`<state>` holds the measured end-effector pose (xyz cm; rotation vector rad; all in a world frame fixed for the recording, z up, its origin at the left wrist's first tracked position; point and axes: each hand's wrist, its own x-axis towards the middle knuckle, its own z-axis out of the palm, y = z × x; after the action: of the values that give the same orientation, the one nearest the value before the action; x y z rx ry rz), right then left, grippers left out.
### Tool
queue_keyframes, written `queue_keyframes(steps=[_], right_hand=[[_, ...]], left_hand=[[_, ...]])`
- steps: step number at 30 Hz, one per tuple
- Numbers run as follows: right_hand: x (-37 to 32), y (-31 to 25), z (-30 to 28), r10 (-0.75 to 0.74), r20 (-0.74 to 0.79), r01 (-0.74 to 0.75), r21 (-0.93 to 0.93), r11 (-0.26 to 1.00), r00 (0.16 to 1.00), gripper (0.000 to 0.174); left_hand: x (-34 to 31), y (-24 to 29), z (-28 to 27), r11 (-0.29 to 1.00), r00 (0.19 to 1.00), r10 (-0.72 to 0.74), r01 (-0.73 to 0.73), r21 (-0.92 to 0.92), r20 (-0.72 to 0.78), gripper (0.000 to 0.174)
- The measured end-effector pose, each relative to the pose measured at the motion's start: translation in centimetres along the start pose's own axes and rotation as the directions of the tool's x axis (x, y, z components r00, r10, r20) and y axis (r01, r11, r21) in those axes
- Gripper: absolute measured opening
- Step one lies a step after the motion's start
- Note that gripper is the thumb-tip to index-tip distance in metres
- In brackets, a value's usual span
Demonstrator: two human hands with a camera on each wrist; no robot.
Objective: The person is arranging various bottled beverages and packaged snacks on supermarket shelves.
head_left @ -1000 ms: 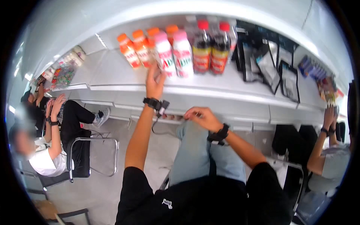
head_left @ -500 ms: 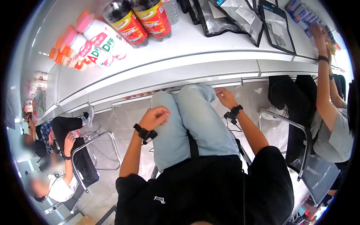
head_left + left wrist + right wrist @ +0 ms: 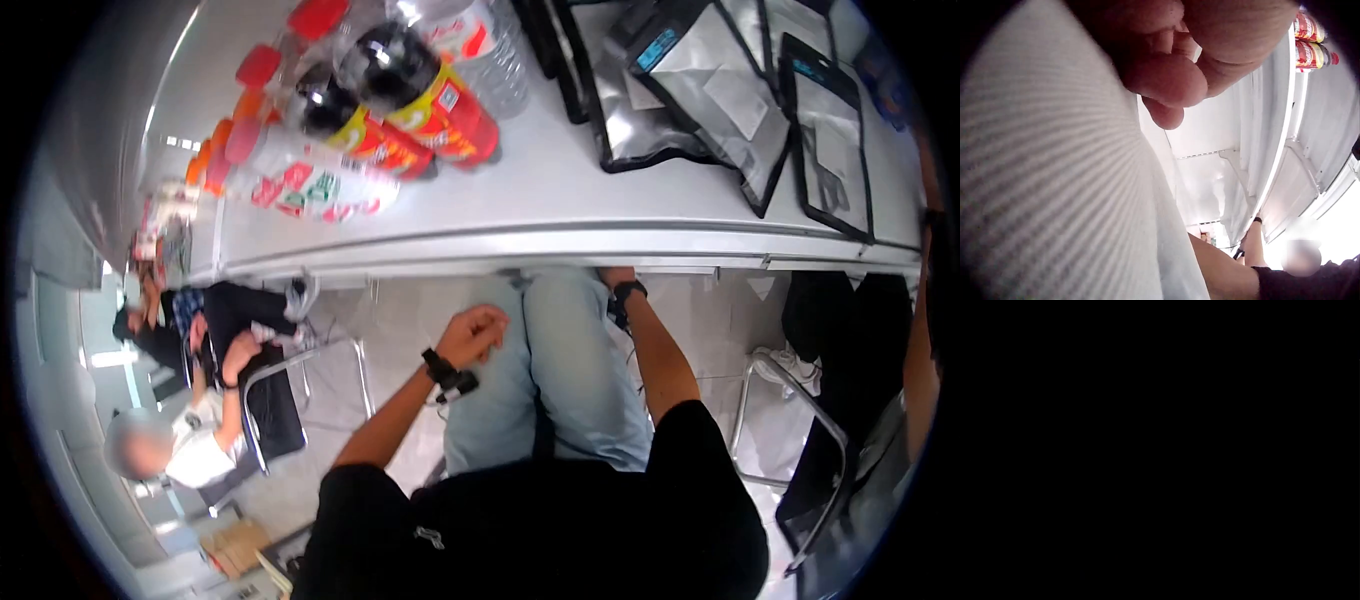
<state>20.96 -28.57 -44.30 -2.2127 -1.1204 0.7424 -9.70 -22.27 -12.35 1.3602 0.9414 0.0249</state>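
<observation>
My left hand lies by the left thigh of the light blue jeans, its fingers loosely bent around nothing. In the left wrist view its fingertips hang beside the jeans' pale cloth. Beside the other knee is my right hand, mostly covered by the shelf's front edge, so I cannot tell how its fingers lie. The right wrist view is black. On the white shelf stand two cola bottles with red and yellow labels, next to white pink-capped bottles.
Orange-capped bottles stand farther left, and a clear bottle is behind the cola. Black-edged silver pouches lie at the right of the shelf. A seated person is at the left; another person's arm shows at the right.
My left hand came down from the pink-capped bottles on the shelf to the thigh. My right hand moved to beside the right knee, under the shelf edge. The head view swung right and closer.
</observation>
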Motion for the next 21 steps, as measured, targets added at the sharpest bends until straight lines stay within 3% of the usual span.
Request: queue_keyframes(steps=[2, 3, 6, 8, 11, 14, 17, 20, 21], right_hand=[[-0.5, -1.8, -1.5, 0.056, 0.110, -0.048, -0.072, 0.996, 0.992, 0.045], [0.1, -1.8, -1.7, -0.018, 0.085, 0.027, -0.111, 0.993, 0.996, 0.052], [0.0, -2.4, -2.6, 0.022, 0.160, -0.002, -0.127, 0.992, 0.987, 0.052], [0.6, 0.1, -1.1, 0.005, 0.105, 0.012, -0.154, 0.988, 0.995, 0.056], [2.7, -0.8, -1.8, -0.065, 0.014, 0.066, -0.191, 0.979, 0.998, 0.057], [-0.5, 0.1, -2.8, -0.107, -0.018, 0.099, -0.268, 0.958, 0.994, 0.058], [-3.3, -0.4, -6.9, 0.023, 0.028, -0.021, -0.043, 0.999, 0.999, 0.053], [-6.1, 0.1, -9.7, -0.108, -0.214, 0.127, 0.078, 0.989, 0.971, 0.055], [-7.2, -0.3, -11.1, -0.145, -0.244, 0.158, 0.037, 0.987, 0.959, 0.058]], left_hand=[[0.8, 0.7, -0.1, 0.999, 0.999, 0.033, -0.032, -0.026, 0.029, 0.014], [1.1, 0.5, -0.3, 0.999, 0.998, 0.039, -0.040, 0.027, 0.039, 0.015], [1.1, 0.0, -0.2, 0.999, 0.999, 0.043, -0.043, 0.012, 0.022, 0.015], [1.1, -0.2, 0.2, 0.999, 0.999, 0.033, -0.033, 0.016, 0.009, 0.015], [1.2, -0.4, -0.3, 0.998, 0.999, 0.041, -0.042, 0.038, 0.017, 0.015], [1.0, -0.1, 0.1, 0.998, 0.999, 0.035, -0.037, 0.043, 0.038, 0.015], [1.0, 0.4, 0.3, 0.995, 0.998, 0.046, -0.050, 0.084, 0.047, 0.015], [1.0, 0.4, 0.3, 0.992, 0.995, 0.076, -0.082, 0.094, 0.071, 0.016], [0.9, 0.3, 0.3, 0.992, 0.993, 0.084, -0.092, 0.090, 0.082, 0.017]])
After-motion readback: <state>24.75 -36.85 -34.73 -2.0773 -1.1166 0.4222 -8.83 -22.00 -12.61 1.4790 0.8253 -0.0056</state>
